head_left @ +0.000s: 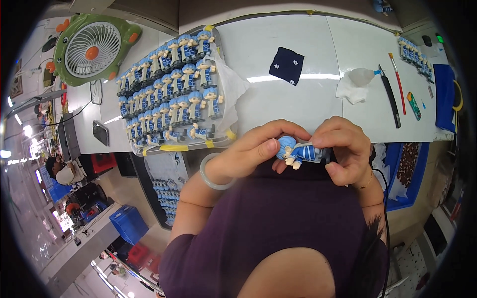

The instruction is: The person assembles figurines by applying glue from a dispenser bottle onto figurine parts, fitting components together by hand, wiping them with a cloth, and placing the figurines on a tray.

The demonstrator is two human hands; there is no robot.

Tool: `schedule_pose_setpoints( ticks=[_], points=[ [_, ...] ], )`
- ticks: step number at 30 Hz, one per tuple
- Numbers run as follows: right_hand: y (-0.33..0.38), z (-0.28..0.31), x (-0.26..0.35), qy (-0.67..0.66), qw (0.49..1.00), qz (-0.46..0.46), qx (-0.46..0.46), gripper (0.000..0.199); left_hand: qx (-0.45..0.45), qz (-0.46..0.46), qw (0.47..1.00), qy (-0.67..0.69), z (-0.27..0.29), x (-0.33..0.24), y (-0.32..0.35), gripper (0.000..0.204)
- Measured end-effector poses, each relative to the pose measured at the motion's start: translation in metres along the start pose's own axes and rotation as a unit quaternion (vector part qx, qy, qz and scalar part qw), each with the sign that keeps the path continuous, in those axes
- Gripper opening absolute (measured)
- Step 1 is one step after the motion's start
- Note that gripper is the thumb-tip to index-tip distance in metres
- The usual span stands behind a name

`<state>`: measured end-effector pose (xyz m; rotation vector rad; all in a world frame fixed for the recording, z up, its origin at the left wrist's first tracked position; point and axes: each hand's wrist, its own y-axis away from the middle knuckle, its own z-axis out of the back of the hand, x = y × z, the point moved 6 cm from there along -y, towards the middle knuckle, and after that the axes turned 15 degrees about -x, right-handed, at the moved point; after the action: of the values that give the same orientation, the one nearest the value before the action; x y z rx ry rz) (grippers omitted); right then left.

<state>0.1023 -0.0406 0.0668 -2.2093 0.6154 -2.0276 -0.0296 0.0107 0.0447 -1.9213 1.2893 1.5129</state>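
A small blue-haired figurine [304, 153] in a blue and white outfit lies sideways between my hands, close to my body at the table's front edge. The fingers and thumb of my left hand [266, 144], with a pale bangle at its wrist, close round the head end. My right hand [344, 146] grips the body and leg end, its forefinger and thumb bent toward the figurine's side. To the left, a tray [183, 147] edged with yellow tape bears several rows of similar figurines [174, 82].
A green fan [92, 52] and a phone [100, 133] are at the left. Beyond my hands lies a dark cloth [287, 65]. On the right are a squeeze bottle [361, 76] on white tissue, a black pen-like tool [390, 99], a red brush [398, 82] and more figurines [416, 55].
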Motion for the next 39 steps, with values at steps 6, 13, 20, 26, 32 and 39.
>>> schedule_pose_setpoints(
  ticks=[6, 13, 20, 26, 32, 39],
  points=[
    [-0.002, -0.001, 0.009, 0.042, 0.998, 0.053, 0.019, 0.041, 0.030, 0.078, 0.991, 0.106, -0.001, 0.013, -0.001, 0.051],
    [-0.004, -0.005, 0.013, 0.058, 0.995, 0.076, 0.025, 0.044, 0.037, 0.128, 0.988, 0.084, -0.005, 0.016, 0.003, 0.049],
    [0.000, -0.006, 0.008, 0.058, 0.995, 0.079, 0.032, 0.035, 0.042, 0.108, 0.989, 0.086, -0.001, 0.019, 0.003, 0.047],
    [-0.001, 0.019, 0.009, 0.175, 0.962, 0.189, -0.095, 0.050, 0.002, 0.048, 0.980, 0.192, 0.001, 0.026, -0.003, 0.040],
    [0.010, 0.115, -0.011, 0.220, 0.854, 0.103, -0.461, 0.051, 0.015, 0.012, 0.980, 0.199, -0.001, 0.016, -0.010, 0.038],
    [-0.003, 0.128, -0.060, 0.379, 0.876, -0.053, -0.294, 0.057, -0.064, -0.249, 0.954, -0.157, 0.001, -0.005, -0.005, 0.040]
  ],
)
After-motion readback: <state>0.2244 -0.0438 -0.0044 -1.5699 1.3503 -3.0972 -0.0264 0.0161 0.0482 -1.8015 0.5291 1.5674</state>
